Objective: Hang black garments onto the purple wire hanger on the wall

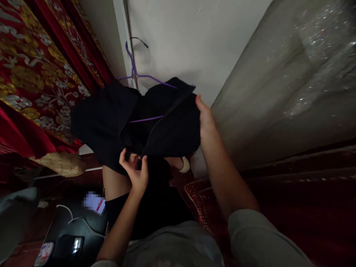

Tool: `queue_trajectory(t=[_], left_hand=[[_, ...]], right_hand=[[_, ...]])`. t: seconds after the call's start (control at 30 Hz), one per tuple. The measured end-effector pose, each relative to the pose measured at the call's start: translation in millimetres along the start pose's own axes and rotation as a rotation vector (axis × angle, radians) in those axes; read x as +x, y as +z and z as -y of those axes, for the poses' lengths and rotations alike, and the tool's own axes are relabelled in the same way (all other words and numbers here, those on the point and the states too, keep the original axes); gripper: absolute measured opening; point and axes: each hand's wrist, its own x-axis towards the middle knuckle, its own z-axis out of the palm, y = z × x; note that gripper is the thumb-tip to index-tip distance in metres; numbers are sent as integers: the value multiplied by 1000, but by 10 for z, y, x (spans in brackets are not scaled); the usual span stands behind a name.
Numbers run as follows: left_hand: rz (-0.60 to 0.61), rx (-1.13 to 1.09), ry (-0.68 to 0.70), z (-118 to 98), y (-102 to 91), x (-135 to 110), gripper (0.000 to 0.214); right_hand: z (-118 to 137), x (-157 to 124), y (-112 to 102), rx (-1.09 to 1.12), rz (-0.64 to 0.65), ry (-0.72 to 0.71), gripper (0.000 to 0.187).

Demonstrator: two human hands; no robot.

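garment [178,129] on hanger [134,69] | curtain [41,70] left of garment | phone [97,204] on table [58,222], lower left

Head-worn view, close, steeply downward

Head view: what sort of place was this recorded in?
Probably a room in a home, though a small shop can't be ruled out: a dark garment on a purple hanger, red patterned fabric at the left, and a lit phone on a black surface.

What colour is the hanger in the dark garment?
Purple. The hanger shows in the head view, the only one here.
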Motion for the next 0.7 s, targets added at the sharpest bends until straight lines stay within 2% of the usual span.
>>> queue_trajectory(t=[0.07, 0.1, 0.17, 0.2, 0.23, 0.27, 0.3, 0.33, 0.4, 0.43, 0.53, 0.7], left_hand=[[-67, -124, -77, 56, 21, -135, 66], [-86, -148, -111, 83, 21, -190, 56], [-108, -133, -155, 130, 6, -276, 34], [-103, -116, -162, 147, -5, -308, 27], [-83, -104, -163, 159, -16, -333, 22], [-51, -102, -159, 166, -27, -351, 19], [-17, -109, -152, 167, -36, -362, 19], [16, -120, -147, 165, -45, -367, 19], [56, -148, -147, 152, -62, -359, 22], [67, -163, -154, 144, -70, -350, 24], [83, -205, -204, 125, -100, -330, 29], [29, -241, -326, 112, -114, -372, 33]], right_hand=[[-138, -151, 27, 72, -78, 89, 39], [-204, -266, 52, 81, -186, 57, 36], [-328, -606, 126, 52, -485, -145, 37], [-388, -827, 176, 32, -595, -255, 37], [-445, -1066, 236, 30, -633, -295, 34], [-500, -1308, 304, 16, -588, -242, 30], [-549, -1532, 380, -21, -434, -123, 28], [-593, -1723, 460, -61, -220, -3, 31], [-661, -1962, 607, -122, 58, 127, 32], [-687, -2007, 662, -153, 124, 144, 31], [-734, -1960, 720, -256, 169, 125, 27], [-766, -1890, 621, -439, 278, 118, 25]])
